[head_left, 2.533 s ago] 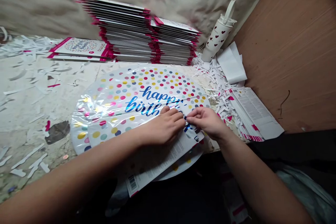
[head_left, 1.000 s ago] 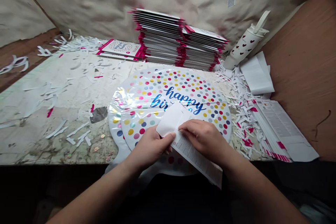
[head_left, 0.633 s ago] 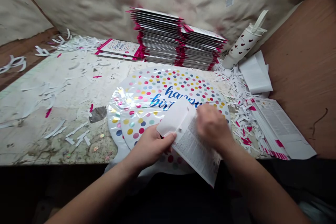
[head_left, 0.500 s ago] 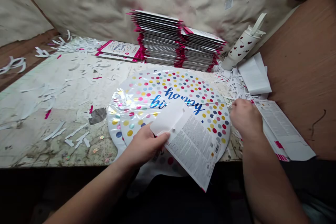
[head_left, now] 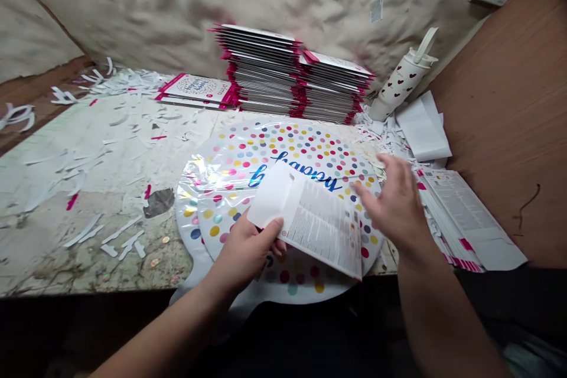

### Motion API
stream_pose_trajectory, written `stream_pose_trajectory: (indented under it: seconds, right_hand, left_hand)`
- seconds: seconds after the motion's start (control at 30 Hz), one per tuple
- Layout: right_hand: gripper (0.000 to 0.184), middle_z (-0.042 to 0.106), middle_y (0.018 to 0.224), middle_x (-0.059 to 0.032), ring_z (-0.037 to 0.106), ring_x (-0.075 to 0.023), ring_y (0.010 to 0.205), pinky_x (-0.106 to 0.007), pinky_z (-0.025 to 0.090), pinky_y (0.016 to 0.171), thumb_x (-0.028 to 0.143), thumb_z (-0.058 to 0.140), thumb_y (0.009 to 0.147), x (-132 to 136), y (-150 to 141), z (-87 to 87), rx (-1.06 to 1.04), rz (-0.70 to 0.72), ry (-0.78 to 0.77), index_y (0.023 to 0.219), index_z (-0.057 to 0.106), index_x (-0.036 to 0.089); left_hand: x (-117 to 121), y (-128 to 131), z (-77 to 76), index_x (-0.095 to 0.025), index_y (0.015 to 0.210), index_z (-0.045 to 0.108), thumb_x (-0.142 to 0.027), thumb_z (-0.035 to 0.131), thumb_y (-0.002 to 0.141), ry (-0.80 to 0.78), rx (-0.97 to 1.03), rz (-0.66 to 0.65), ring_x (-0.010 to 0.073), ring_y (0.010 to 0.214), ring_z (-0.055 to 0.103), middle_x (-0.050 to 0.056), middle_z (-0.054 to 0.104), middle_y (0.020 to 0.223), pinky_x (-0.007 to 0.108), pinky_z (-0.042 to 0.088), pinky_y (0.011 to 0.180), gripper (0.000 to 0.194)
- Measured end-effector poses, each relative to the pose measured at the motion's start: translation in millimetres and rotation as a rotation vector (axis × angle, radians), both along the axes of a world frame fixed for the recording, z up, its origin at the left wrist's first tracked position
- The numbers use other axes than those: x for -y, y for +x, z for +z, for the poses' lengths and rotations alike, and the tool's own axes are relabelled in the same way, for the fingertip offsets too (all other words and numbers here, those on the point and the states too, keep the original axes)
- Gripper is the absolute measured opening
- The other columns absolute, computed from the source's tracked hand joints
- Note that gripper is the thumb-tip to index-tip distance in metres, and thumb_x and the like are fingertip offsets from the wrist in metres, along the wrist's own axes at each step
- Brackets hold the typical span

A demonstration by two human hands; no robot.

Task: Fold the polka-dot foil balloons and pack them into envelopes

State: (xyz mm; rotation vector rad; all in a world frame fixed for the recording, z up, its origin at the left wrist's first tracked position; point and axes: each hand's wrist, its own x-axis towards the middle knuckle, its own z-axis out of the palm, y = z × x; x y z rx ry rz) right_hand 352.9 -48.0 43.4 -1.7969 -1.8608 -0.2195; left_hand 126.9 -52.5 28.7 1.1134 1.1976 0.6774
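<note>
My left hand (head_left: 252,248) grips a white printed card sleeve (head_left: 319,218) by its left end, thumb on top. The sleeve is tilted, its grey block of small print facing up. Beneath it lie flat foil balloons (head_left: 230,201) with coloured dots and blue "happy" lettering, partly covered by the sleeve. My right hand (head_left: 394,198) hovers over the balloons' right side, thumb and fingers spread apart, with nothing seen in it.
Stacks of pink-edged packs (head_left: 266,71) stand against the back wall, a few flat packs (head_left: 195,88) beside them. A heart-patterned tumbler (head_left: 401,82) leans at the back right. More flat sleeves (head_left: 465,218) lie at right. Paper strips (head_left: 128,80) litter the table (head_left: 119,171).
My right hand has opened from a closed shape and moved left toward the sleeve. The sleeve's right end has swung up in my left hand.
</note>
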Motion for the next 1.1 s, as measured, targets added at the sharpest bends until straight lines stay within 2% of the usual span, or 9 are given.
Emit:
stream_pose_trajectory:
  seconds: [0.13, 0.3, 0.43, 0.57, 0.67, 0.8, 0.9, 1.0, 1.1]
  right_hand:
    - [0.057, 0.051, 0.124, -0.0142, 0.047, -0.0293, 0.114, -0.045, 0.043, 0.092, 0.021, 0.049, 0.081, 21.1, -33.9, 0.0, 0.011, 0.428, -0.115, 0.135, 0.034, 0.017]
    - [0.047, 0.061, 0.106, -0.0090, 0.055, -0.0232, 0.103, -0.040, 0.047, 0.088, 0.014, 0.048, 0.083, 18.3, -36.3, -24.3, -0.131, 0.632, 0.155, 0.129, 0.047, 0.024]
    - [0.052, 0.061, 0.114, -0.0132, 0.053, -0.0250, 0.108, -0.044, 0.046, 0.091, 0.008, 0.047, 0.080, 20.9, -22.5, -47.8, -0.034, 0.719, 0.067, 0.131, 0.041, 0.014]
    - [0.035, 0.060, 0.115, -0.0194, 0.049, -0.0313, 0.114, -0.047, 0.046, 0.091, 0.015, 0.048, 0.081, 44.8, -27.9, -64.6, 0.133, 0.801, -0.027, 0.114, 0.055, 0.006]
    - [0.033, 0.058, 0.116, -0.0195, 0.051, -0.0316, 0.110, -0.047, 0.046, 0.089, 0.019, 0.050, 0.083, 58.4, -36.4, -66.2, 0.149, 0.719, -0.130, 0.113, 0.056, 0.007]
    - [0.018, 0.064, 0.094, -0.0106, 0.057, -0.0218, 0.088, -0.038, 0.049, 0.078, 0.015, 0.045, 0.086, 51.9, -45.9, -58.8, -0.027, 0.634, -0.286, 0.091, 0.061, 0.015]
    - [0.014, 0.062, 0.081, -0.0060, 0.058, -0.0170, 0.075, -0.030, 0.050, 0.066, 0.018, 0.044, 0.087, 33.9, -48.5, -50.9, -0.144, 0.446, -0.459, 0.084, 0.058, 0.017]
    - [0.016, 0.061, 0.099, -0.0108, 0.057, -0.0226, 0.091, -0.037, 0.050, 0.075, 0.021, 0.049, 0.086, 19.7, -48.8, -43.8, -0.013, 0.324, -0.391, 0.098, 0.058, 0.017]
    - [0.030, 0.052, 0.125, -0.0140, 0.048, -0.0295, 0.115, -0.044, 0.045, 0.090, 0.023, 0.051, 0.084, 17.4, -53.7, -41.9, 0.223, 0.532, -0.336, 0.114, 0.056, 0.018]
  left_hand:
    - [2.4, -0.6, 2.9, -0.018, 0.112, 0.050, -0.038, 0.057, 0.081, 0.290, 0.006, -0.135, 0.0193, 0.078, 0.063, 0.006, 0.066, 0.091, 0.031, 0.052, 0.070, 0.038]
    - [-16.4, -37.1, -2.4, -0.024, 0.133, 0.030, -0.026, 0.065, 0.076, 1.167, -0.430, 0.036, 0.0311, 0.124, 0.038, 0.015, 0.030, 0.143, 0.048, 0.037, 0.098, 0.067]
    - [-18.7, -60.6, -27.6, -0.023, 0.119, 0.051, -0.013, 0.046, 0.087, 1.470, -0.613, -0.471, 0.0246, 0.113, 0.052, 0.009, 0.059, 0.119, 0.042, 0.043, 0.095, 0.035]
    - [-0.3, -57.4, -46.5, -0.012, 0.101, 0.061, -0.010, 0.040, 0.087, 1.469, -0.730, -0.599, 0.0272, 0.103, 0.057, 0.015, 0.065, 0.105, 0.041, 0.049, 0.085, 0.025]
    - [6.0, -49.7, -42.9, -0.011, 0.097, 0.062, -0.013, 0.044, 0.086, 1.387, -0.731, -0.664, 0.0270, 0.102, 0.054, 0.015, 0.063, 0.103, 0.043, 0.047, 0.087, 0.022]
    - [-2.3, -41.1, -29.8, -0.017, 0.083, 0.063, -0.025, 0.046, 0.088, 1.101, -0.696, -0.690, 0.0238, 0.096, 0.053, 0.010, 0.061, 0.099, 0.038, 0.046, 0.082, 0.020]
    - [-12.1, -34.1, -25.9, -0.018, 0.080, 0.058, -0.032, 0.048, 0.086, 0.891, -0.829, -0.556, 0.0218, 0.083, 0.053, 0.007, 0.059, 0.086, 0.035, 0.045, 0.073, 0.018]
    - [-21.8, -29.8, -27.5, -0.016, 0.084, 0.053, -0.042, 0.057, 0.079, 0.836, -1.013, -0.419, 0.0254, 0.081, 0.052, 0.009, 0.056, 0.084, 0.037, 0.044, 0.069, 0.027]
    - [-32.2, -32.9, -29.4, -0.018, 0.079, 0.051, -0.040, 0.056, 0.080, 0.778, -0.986, -0.437, 0.0246, 0.079, 0.053, 0.007, 0.055, 0.081, 0.034, 0.042, 0.067, 0.023]
